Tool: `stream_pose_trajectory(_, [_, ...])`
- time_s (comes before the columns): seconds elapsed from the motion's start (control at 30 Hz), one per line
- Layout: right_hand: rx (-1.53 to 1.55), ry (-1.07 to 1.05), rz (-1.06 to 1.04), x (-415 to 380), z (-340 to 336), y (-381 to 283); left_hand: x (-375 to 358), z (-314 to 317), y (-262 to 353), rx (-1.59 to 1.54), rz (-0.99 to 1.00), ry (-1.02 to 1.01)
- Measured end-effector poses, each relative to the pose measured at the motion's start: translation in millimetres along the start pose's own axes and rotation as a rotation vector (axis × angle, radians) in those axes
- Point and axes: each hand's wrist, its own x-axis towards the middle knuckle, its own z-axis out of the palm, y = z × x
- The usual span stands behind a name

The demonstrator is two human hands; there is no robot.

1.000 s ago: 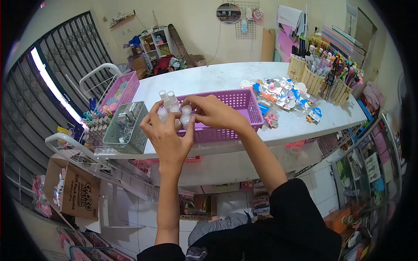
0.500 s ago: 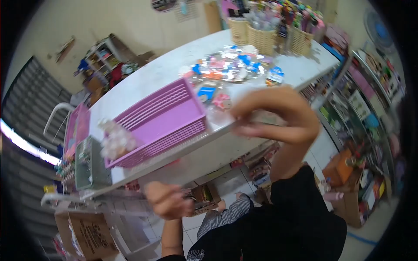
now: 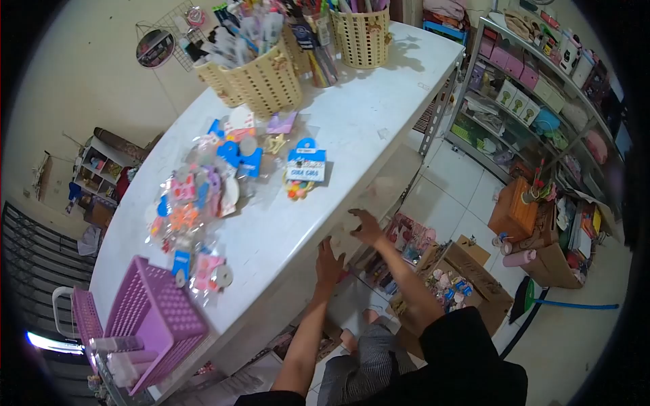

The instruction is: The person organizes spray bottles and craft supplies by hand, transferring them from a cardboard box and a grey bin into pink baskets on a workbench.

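My left hand (image 3: 330, 262) is at the front edge of the white table (image 3: 284, 237), its thumb and fingers apart and nothing seen in it. Just to its right, my right hand (image 3: 366, 227) hovers by the same edge with fingers spread and bent, also holding nothing visible. On the table ahead lies a pile of small packaged accessories (image 3: 183, 215) in clear bags with blue cards. Closer to the hands, a blue-and-white carded packet (image 3: 306, 169) with colourful beads sits apart from the pile.
A purple plastic basket (image 3: 169, 308) stands at the table's left end. Woven-look pen baskets (image 3: 274, 84) stand at the back. Below right, an open cardboard box (image 3: 484, 298) holds more carded packets. A glass shelf unit (image 3: 501, 101) and a broom (image 3: 525, 298) are at right.
The view has swung right, so the basket now appears lower left. My hands, blurred and far apart before, are now close together at the table edge with fingers spread.
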Motion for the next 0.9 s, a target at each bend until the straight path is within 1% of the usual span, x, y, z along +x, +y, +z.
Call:
stream_pose_trajectory(0.03, [0.000, 0.001, 0.004, -1.5, 15.6, 9.6, 8.3, 9.8, -4.2, 0.023, -0.014, 0.033])
stream_pose_trajectory(0.1, [-0.039, 0.023, 0.177, 0.8, 37.0, 21.4, 22.2, 32.0, -19.1, 0.050, -0.024, 0.073])
stream_pose_trajectory(0.17, [-0.021, 0.028, 0.162, 2.4, 49.0, 26.4, 25.1, 51.7, -40.0, -0.011, -0.075, 0.000])
stream_pose_trajectory(0.3, [0.050, -0.007, 0.156, 6.3, 64.3, 38.1, 19.4, 58.7, -50.1, -0.012, -0.131, 0.049])
stream_pose_trajectory(0.37, [0.112, 0.000, 0.171, -1.7, 62.2, 37.9, 8.3, 47.8, -46.8, -0.167, -0.279, 0.014])
stream_pose_trajectory(0.4, [0.167, 0.023, 0.177, -2.7, 55.3, 33.9, -1.0, 35.5, -36.7, -0.165, -0.292, 0.021])
stream_pose_trajectory(0.43, [0.198, -0.027, 0.209, -4.2, 38.7, 19.3, -12.7, 17.1, -19.6, -0.329, -0.322, 0.031])
stream_pose_trajectory(0.47, [0.219, -0.117, 0.239, -4.2, 8.1, -10.3, -22.3, -3.4, -3.4, -0.491, -0.345, 0.047])
stream_pose_trajectory(0.5, [0.236, -0.208, 0.270, -4.4, -22.6, -40.0, -36.5, -22.6, 6.0, -0.487, -0.352, 0.067])
stream_pose_trajectory(0.53, [0.236, -0.341, 0.298, -5.8, -55.0, -67.7, -56.0, -41.5, 13.2, -0.491, -0.277, 0.068])
stream_pose_trajectory(0.57, [0.447, -0.351, 0.237, -15.2, -70.9, -77.3, -74.2, -61.3, 24.9, -0.496, -0.208, 0.067])
stream_pose_trajectory(0.6, [0.507, -0.484, 0.187, -16.4, -98.5, -101.8, -90.7, -87.4, 45.5, -0.497, -0.228, 0.090])
stream_pose_trajectory(0.63, [0.632, -0.537, 0.265, -24.5, -114.6, -117.2, -106.7, -116.4, 69.3, -0.680, -0.248, 0.078])
stream_pose_trajectory(0.67, [0.588, -0.610, 0.097, -23.9, -138.9, -151.9, -121.9, -141.2, 86.1, -0.861, -0.259, 0.069])
stream_pose_trajectory(0.7, [0.600, -0.662, -0.075, -23.1, -155.3, -186.7, -132.7, -158.8, 92.4, -0.864, -0.251, 0.100])
stream_pose_trajectory(0.77, [0.624, -0.694, -0.380, -22.4, -171.1, -237.7, -156.6, -188.4, 103.0, -1.086, -0.047, 0.072])
stream_pose_trajectory(0.83, [0.647, -0.756, -0.473, -23.0, -171.7, -281.9, -166.8, -223.7, 123.6, -1.182, 0.116, 0.084])
stream_pose_trajectory(0.87, [0.693, -0.809, -0.531, -23.5, -167.3, -302.0, -172.4, -239.4, 129.2, -1.176, 0.258, 0.116])
stream_pose_trajectory(0.9, [0.696, -0.837, -0.570, -23.8, -162.2, -320.9, -180.8, -254.7, 135.5, -1.141, 0.320, 0.193])
